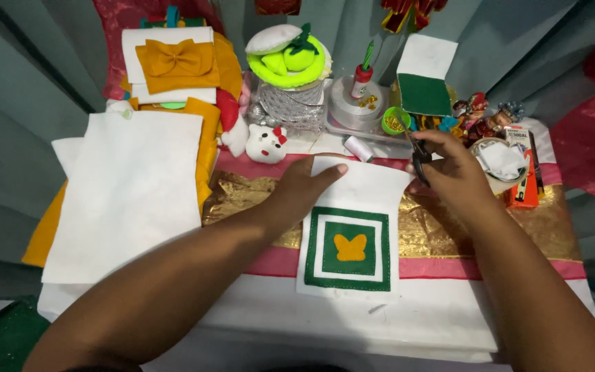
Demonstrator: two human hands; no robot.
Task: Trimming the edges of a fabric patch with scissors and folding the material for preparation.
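Two hands: both rest at the top edge of a white felt panel (358,207) lying flat on the desk (449,317).
Left hand (304,189): palm down on the panel's upper left corner, fingers (328,172) pressed together and stretched along the top edge.
Right hand (452,172): closed around black-handled scissors (420,157) at the panel's upper right corner; fingers curled through the handles. Whether the blades are parted cannot be told.
Panel: white felt carrying nested green and white squares with a small orange butterfly shape (350,247) at the centre; it lies across a gold and pink cloth strip (442,241).
Left of the panel: a stack of white felt sheets (129,193) over orange felt.
Behind: an orange felt bow (177,60), a white cat-face plush (266,143), a lime-green and white felt piece on a silver mesh holder (287,58), and a white thread spool (359,148).
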